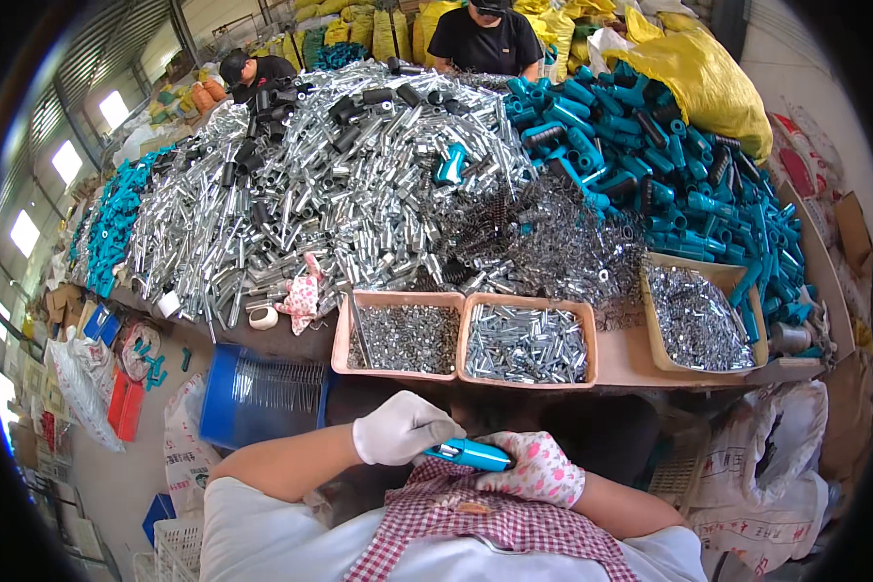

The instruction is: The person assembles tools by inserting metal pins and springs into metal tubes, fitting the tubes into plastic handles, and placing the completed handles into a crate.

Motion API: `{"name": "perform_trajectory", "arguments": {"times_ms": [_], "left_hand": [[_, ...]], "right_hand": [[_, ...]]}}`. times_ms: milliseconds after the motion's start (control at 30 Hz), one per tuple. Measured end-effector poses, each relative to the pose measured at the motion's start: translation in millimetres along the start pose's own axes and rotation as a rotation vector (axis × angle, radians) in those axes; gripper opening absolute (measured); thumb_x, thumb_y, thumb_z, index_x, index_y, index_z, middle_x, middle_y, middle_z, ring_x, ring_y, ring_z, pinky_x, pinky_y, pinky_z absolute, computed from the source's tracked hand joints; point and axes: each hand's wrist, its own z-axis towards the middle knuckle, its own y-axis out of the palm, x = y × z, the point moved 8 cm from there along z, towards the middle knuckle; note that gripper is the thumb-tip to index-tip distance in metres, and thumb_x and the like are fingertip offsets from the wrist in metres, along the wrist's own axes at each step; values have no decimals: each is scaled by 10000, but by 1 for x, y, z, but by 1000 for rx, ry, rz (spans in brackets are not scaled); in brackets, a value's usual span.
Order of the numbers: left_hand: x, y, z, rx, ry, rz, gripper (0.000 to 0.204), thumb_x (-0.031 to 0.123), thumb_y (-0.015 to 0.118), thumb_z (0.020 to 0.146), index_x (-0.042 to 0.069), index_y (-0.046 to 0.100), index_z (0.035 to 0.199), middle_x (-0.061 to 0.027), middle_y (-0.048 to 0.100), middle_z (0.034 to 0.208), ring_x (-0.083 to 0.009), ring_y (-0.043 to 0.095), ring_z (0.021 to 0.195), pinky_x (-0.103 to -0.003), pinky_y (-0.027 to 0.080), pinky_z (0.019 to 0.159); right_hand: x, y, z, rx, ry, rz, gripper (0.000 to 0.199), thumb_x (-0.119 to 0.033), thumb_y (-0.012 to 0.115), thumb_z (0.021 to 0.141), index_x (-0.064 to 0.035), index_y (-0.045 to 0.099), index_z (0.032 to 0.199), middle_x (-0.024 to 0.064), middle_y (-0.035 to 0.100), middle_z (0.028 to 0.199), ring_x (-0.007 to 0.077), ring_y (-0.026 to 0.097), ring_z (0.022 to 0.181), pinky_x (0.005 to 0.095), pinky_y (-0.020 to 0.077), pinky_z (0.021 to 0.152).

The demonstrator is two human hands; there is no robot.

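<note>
A teal plastic tool housing point(473, 454) with a dark end lies crosswise between my hands, close in front of my checked apron. My right hand point(541, 469), in a white glove with pink flowers, is closed round its right end. The fingers of my left hand point(398, 430), in a plain white glove, are pinched at the left end, where a bit of metal shows. Whether those fingertips also hold a small part is hidden. Just beyond stand a bin of tiny metal pieces point(407, 335) and a bin of short metal pins point(526, 344).
A large heap of metal tubes and rods point(330, 184) covers the table, with tangled springs point(572, 233) and teal housings point(650, 155) to the right. A third bin point(698, 315) stands front right, a blue tray of thin rods point(262, 398) front left. Two people sit across the heap.
</note>
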Motion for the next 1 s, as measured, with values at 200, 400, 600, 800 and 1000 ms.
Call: {"name": "perform_trajectory", "arguments": {"times_ms": [200, 400, 600, 800, 1000], "left_hand": [[13, 30, 17, 41, 233, 192, 277, 137, 465, 921, 13, 705, 980, -123, 675, 770, -202, 637, 619, -315, 506, 606], [31, -11, 84, 108, 138, 773, 217, 207, 540, 864, 12, 624, 906, -175, 652, 826, -375, 637, 801, -435, 513, 729], [11, -41, 167, 233, -133, 1015, 303, 135, 592, 798, 8, 544, 1070, -245, 657, 889, -395, 646, 888, -474, 506, 799], [6, -40, 172, 224, 24, 1091, 282, 39, 538, 763, 10, 582, 1040, -233, 666, 876, -383, 656, 874, -460, 520, 778], [6, -27, 180, 214, -82, 1167, 225, 35, 499, 809, -21, 599, 1003, -216, 675, 871, -365, 671, 847, -445, 538, 746]], "right_hand": [[7, 2, -4, 6, -86, 137, 515, -323, 767, 788, -42, 613, 1191, 148, 699, 971, 250, 689, 912, 334, 528, 822], [26, -22, -22, 102, 47, 206, 438, -314, 732, 828, -29, 635, 1146, 120, 704, 893, 199, 695, 830, 322, 529, 760], [31, -42, -36, 220, 130, 160, 417, -295, 727, 831, -21, 641, 1133, 97, 704, 826, 155, 685, 762, 302, 530, 725], [34, -62, -42, 292, 136, 109, 394, -288, 708, 841, -13, 645, 1115, 104, 701, 799, 177, 694, 734, 315, 533, 692], [25, -65, -32, 301, 94, -13, 398, -297, 714, 829, -27, 647, 1114, 110, 700, 783, 209, 702, 723, 323, 543, 692]]}}
